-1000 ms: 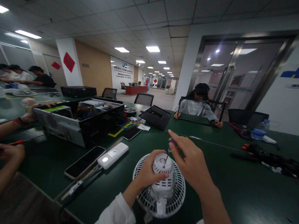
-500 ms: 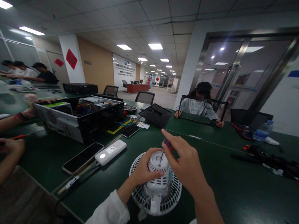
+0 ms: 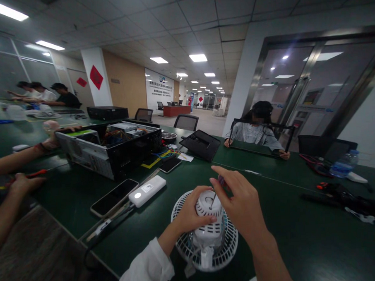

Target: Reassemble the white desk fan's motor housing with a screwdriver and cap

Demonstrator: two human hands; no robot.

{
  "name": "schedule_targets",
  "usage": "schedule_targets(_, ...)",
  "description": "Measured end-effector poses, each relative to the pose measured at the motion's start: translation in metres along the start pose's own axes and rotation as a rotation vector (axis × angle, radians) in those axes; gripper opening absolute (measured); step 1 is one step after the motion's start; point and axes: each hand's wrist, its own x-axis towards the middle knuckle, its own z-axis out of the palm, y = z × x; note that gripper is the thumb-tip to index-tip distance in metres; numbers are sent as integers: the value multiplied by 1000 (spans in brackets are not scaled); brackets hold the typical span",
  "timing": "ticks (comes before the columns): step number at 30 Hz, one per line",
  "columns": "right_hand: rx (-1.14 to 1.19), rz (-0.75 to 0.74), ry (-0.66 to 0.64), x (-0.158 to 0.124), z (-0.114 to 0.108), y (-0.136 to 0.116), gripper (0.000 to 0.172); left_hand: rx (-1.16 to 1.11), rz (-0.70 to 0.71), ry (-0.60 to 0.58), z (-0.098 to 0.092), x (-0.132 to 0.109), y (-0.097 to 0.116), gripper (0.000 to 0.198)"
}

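Shifted toward the right of the frame since the earlier view: the desk fan (image 3: 186,245), lying on its white wire guard, and both hands, though the two hands hold much the same place on the fan (the head view seems to account for most of the shift). Lower centre: the left hand (image 3: 187,213), in a white sleeve (image 3: 143,264), curves its pressed-together fingers (image 3: 206,219) around the white motor housing (image 3: 207,212). The right hand (image 3: 242,200) holds a small purple-handled screwdriver (image 3: 220,181) upright over the housing, apparently pinched between thumb and forefinger; its tip reaches the housing top, though whether it sits in a screw is too small to tell. Around them on the dark green surface (image 3: 281,240) lie a white power bank (image 3: 148,191), a smartphone (image 3: 114,197) and an opened computer case (image 3: 109,152). At left, a co-worker's hand (image 3: 24,183) holds a red-handled screwdriver (image 3: 36,173). Upper right, a seated person (image 3: 254,131) grips a black frame (image 3: 256,150); a red reception desk (image 3: 175,110) stands far off in the open office.
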Motion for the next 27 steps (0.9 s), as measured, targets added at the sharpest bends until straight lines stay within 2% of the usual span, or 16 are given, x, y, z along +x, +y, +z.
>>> schedule_targets(2,-8,44,-20,0,2,2,32,-12,4,-3,0,0,0,68)
schedule_targets(6,127,143,-147,0,-4,4,48,-39,-2,-12,0,1,2,67)
schedule_targets(8,152,154,-183,-1,-6,4,48,-42,-4,-13,-1,1,2,68)
schedule_targets(12,27,135,-129,-2,-5,6,38,-52,3,-10,-1,1,2,69)
schedule_targets(14,2,145,-101,-1,-3,6,41,-65,1,-9,-1,2,2,69)
schedule_targets(20,167,147,-132,0,-7,4,43,-66,-6,-5,0,1,1,68)
schedule_targets(27,-26,76,-29,0,-1,4,28,-28,14,-1,0,0,-1,69)
